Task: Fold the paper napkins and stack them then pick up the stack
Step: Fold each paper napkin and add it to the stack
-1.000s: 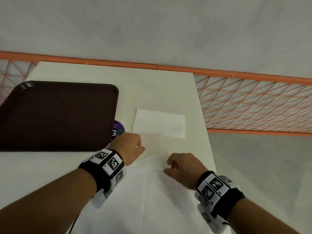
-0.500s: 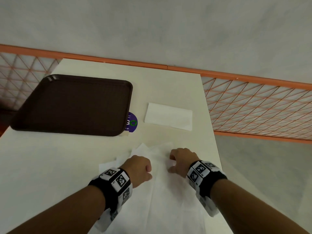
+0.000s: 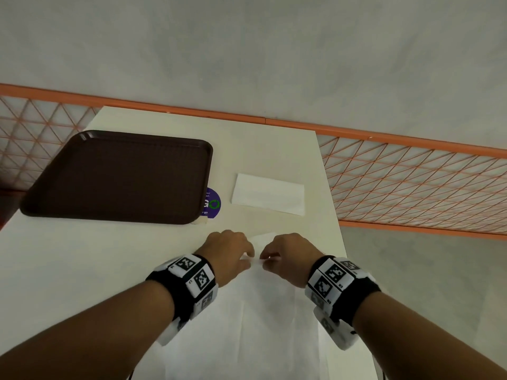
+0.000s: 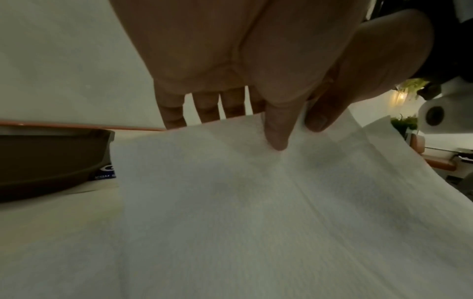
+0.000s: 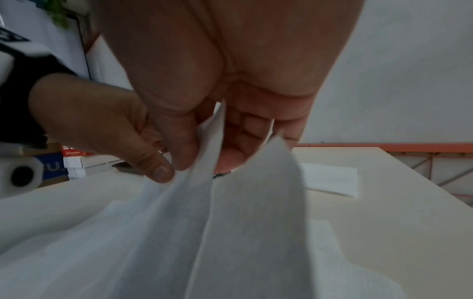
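Note:
A large white unfolded napkin lies before me near the table's front edge, its far edge lifted. My left hand pinches that raised edge between thumb and fingers. My right hand pinches the same edge right beside it, the two hands almost touching. The sheet hangs down from both pinches with creases running along it. A folded white napkin lies flat farther back on the table, also seen in the right wrist view.
An empty dark brown tray sits at the back left of the cream table. A purple round sticker shows beside it. An orange mesh railing runs behind and to the right; the table's right edge is close.
Both hands moved together along the napkin's far edge and now pinch it side by side, lifting it. The head view tilted, so the tray and folded napkin sit more centrally.

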Motion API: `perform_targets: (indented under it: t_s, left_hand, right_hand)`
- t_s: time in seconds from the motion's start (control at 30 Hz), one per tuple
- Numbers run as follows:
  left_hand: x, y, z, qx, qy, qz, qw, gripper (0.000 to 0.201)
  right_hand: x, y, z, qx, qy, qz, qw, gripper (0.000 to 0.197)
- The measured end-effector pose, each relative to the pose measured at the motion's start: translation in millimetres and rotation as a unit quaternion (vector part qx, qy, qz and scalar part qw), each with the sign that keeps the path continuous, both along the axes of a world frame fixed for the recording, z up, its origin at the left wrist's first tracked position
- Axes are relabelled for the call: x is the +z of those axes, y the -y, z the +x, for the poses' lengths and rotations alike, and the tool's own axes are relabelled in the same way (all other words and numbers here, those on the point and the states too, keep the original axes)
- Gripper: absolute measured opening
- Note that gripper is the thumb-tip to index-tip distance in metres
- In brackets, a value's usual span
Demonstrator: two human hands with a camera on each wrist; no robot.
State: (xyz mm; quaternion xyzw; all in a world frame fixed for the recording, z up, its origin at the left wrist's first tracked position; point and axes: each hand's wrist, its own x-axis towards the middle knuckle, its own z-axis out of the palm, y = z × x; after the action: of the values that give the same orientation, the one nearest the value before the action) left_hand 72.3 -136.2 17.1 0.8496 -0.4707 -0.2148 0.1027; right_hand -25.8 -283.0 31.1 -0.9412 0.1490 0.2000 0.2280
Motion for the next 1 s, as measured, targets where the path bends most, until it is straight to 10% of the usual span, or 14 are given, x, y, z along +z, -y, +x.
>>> perform_targets:
  t_s: [0.6,0.83,1.0]
  left_hand:
    - [5,4,11,-0.010,0.004,-0.016,1.000,0.033]
    - [21,3,23,0.081,-0.136,-0.151,0.976,0.016]
    - [15,0,35,0.195,-0.248,-0.199,0.928,0.013]
  right_hand:
    - [1,10,-14,-0.106,0.068,-0.020,0.992,0.025]
    - [3,33,-30,-0.262,0.161,0.172,0.936,0.060]
    - [-8,38,-46,-0.275,0.079,0.235,0.929,0.017]
